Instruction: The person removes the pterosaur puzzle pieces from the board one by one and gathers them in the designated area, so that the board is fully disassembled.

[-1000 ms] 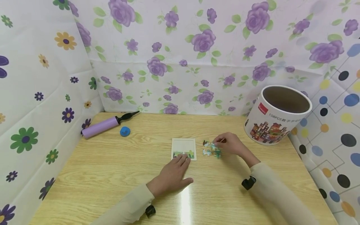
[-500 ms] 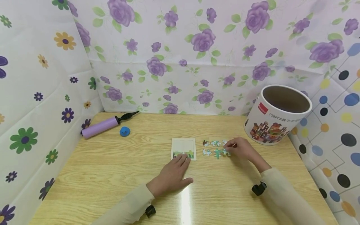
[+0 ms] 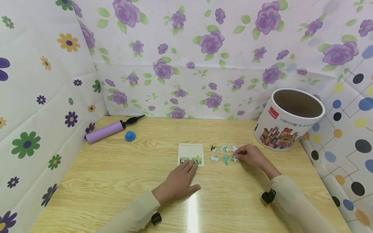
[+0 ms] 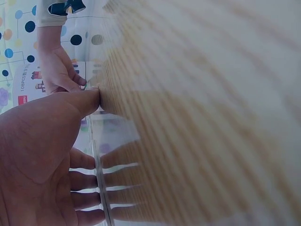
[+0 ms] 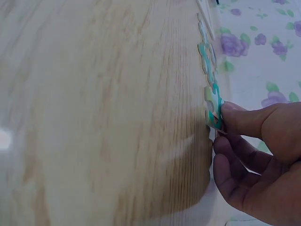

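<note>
Six pieces [image 3: 224, 153] in two rows beside the tray [image 3: 190, 154] | right hand [image 3: 250, 155] pinches the near-row end piece (lift it clean, don't nudge neighbours) | left hand [image 3: 177, 183] flat, fingers pinning the tray's edge

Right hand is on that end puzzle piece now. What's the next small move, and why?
Probably lift the pinched puzzle piece toward the puzzle tray. The right hand already pinches it at the end of the loose row, and the left hand rests flat on the tray's near edge, steadying it.
</note>
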`<state>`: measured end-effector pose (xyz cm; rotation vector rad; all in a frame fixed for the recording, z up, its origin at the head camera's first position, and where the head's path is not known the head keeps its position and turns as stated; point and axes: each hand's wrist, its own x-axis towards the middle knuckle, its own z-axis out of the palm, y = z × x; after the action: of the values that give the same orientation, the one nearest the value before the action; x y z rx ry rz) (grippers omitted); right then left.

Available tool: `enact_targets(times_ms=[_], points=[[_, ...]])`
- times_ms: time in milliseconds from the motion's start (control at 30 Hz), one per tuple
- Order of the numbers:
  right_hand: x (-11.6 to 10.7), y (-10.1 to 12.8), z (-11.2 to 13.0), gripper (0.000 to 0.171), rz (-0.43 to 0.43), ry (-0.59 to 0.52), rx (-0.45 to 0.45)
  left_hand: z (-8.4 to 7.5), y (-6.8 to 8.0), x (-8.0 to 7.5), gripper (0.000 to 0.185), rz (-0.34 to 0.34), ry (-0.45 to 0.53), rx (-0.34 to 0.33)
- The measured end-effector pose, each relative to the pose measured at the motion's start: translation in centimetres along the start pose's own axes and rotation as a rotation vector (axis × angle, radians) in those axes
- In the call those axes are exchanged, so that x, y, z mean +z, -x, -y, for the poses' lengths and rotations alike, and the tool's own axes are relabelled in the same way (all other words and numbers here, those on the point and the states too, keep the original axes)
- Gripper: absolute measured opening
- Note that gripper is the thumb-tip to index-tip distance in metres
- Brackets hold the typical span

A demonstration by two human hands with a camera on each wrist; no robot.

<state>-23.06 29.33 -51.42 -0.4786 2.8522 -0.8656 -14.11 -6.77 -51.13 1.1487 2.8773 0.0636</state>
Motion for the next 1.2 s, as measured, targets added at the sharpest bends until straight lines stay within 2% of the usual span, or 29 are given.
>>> enact_targets(times_ms=[467, 700, 900, 1200], points=[[-0.2, -0.4, 0.3, 0.011, -0.006, 0.005, 0.017, 0.0, -0.1, 0.1, 0.081, 0.024, 0.012, -0.032], [-0.3, -1.1, 2.7, 0.016, -0.026, -0.033, -0.011, -0.1, -0.2, 0.2, 0.079, 0.006, -0.015, -0.009], [0.4, -2.0, 4.8, 0.021, -0.015, -0.084, -0.075, -0.3, -0.2, 0.3, 0.078, 0.008, -0.037, 0.001], [1.9, -3.8, 8.1, 0.025, -0.005, -0.134, -0.128, -0.7, -0.3, 0.3, 0.074, -0.004, 0.027, -0.005]])
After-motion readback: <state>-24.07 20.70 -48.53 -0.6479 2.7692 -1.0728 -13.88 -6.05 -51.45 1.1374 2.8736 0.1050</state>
